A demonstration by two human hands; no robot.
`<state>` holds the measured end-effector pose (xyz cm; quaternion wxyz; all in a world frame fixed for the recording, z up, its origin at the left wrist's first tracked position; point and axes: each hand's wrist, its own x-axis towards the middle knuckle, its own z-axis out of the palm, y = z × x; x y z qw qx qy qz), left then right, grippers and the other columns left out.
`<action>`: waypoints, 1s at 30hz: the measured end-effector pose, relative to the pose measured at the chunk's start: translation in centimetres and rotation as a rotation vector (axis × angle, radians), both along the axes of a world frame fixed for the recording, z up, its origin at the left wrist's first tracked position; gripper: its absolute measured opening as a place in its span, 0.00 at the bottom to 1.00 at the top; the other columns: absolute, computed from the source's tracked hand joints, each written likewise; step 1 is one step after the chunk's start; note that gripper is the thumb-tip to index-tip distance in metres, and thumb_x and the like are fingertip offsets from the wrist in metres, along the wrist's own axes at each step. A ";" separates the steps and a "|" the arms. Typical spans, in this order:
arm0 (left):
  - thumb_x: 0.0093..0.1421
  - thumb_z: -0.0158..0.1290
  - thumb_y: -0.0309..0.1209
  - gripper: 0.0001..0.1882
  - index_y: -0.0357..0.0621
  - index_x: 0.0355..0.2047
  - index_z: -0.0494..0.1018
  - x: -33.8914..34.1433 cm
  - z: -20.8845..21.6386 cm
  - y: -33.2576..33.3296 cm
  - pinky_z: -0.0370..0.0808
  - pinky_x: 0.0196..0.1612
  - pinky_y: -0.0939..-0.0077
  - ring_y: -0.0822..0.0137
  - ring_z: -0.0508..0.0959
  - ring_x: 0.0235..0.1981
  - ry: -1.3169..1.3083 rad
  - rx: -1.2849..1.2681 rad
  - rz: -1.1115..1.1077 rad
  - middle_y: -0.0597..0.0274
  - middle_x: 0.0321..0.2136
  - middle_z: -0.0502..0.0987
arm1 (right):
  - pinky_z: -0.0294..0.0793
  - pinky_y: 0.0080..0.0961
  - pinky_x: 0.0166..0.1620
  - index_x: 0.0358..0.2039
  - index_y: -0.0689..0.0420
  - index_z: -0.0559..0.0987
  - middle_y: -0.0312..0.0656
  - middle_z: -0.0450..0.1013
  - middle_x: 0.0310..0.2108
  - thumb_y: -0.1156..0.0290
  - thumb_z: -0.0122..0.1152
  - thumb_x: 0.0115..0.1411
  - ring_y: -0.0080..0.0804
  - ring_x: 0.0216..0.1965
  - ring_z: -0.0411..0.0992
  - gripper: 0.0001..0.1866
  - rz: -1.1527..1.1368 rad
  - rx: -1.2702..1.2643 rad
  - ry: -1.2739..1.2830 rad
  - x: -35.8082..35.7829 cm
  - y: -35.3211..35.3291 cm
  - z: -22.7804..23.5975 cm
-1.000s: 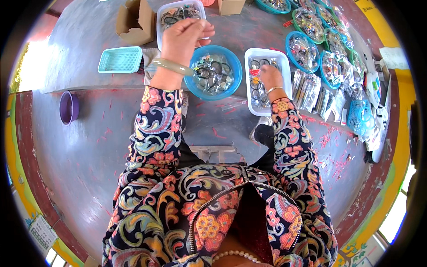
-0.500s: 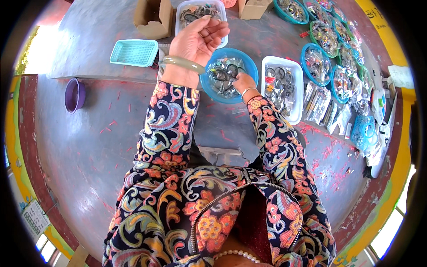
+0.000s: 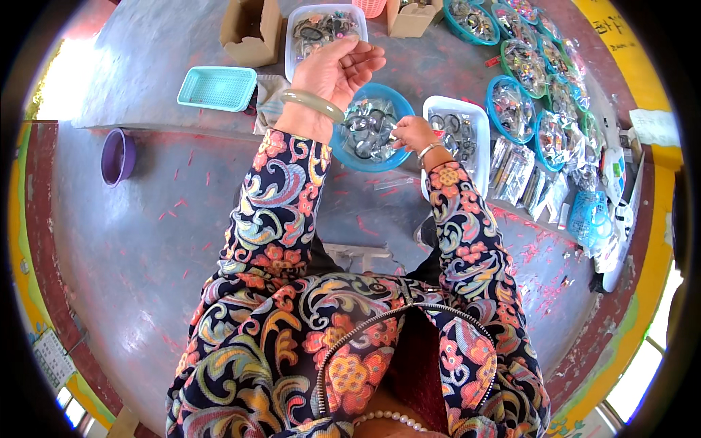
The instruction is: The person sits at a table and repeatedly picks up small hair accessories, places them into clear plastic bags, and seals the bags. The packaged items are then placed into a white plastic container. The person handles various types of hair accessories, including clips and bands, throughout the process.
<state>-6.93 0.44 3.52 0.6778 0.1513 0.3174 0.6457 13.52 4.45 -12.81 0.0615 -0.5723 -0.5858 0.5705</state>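
Observation:
A round blue basin [image 3: 394, 157] stands in front of me, holding clear plastic packets with dark rings and small parts inside. Above its right rim my right hand [image 3: 415, 134] is closed in a pinch; anything between the fingertips is too small to make out. My left hand [image 3: 336, 71], a pale bangle [image 3: 314, 104] on its wrist, hovers palm up at the basin's upper left. Its fingers are loosely curled and apart, with nothing seen in them. Beside my right hand lies a white tray [image 3: 483, 157] of dark ring-shaped pieces, partly covered by my wrist.
Behind my left hand is another white tray [image 3: 290, 44] of small items, between two cardboard boxes [image 3: 252, 47]. A turquoise basket [image 3: 217, 89] and a purple bowl [image 3: 117, 157] are at left. Several filled baskets [image 3: 511, 109] and packets [image 3: 511, 171] crowd the right.
My right hand has drawn back from inside the blue basin to its right rim, toward the white tray, its fingers pinched. My left hand has shifted slightly right and down.

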 end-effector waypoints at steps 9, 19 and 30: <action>0.56 0.48 0.30 0.10 0.33 0.29 0.71 1.3 -0.9 0.0 0.72 0.31 0.80 0.61 0.77 0.33 0.119 -0.065 -0.084 0.48 0.30 0.75 | 0.60 0.11 0.19 0.31 0.60 0.71 0.37 0.73 0.27 0.70 0.54 0.52 0.25 0.24 0.74 0.08 -0.287 -0.053 0.432 3.7 -1.0 9.4; 0.48 0.51 0.26 0.17 0.39 0.40 0.68 1.8 -2.7 -0.4 0.69 0.40 0.69 0.58 0.73 0.40 1.358 0.381 -0.211 0.53 0.37 0.74 | 0.62 0.08 0.19 0.30 0.57 0.71 0.38 0.74 0.28 0.73 0.54 0.54 0.20 0.22 0.72 0.03 -0.236 -0.076 0.629 3.1 -1.1 12.7; 0.50 0.44 0.26 0.12 0.46 0.34 0.74 3.4 -3.4 -0.7 0.70 0.38 0.62 0.49 0.74 0.34 1.991 0.243 -0.477 0.47 0.28 0.75 | 0.62 0.09 0.19 0.30 0.59 0.72 0.38 0.73 0.26 0.73 0.55 0.53 0.22 0.22 0.73 0.05 -0.153 -0.057 0.619 2.8 -1.1 13.6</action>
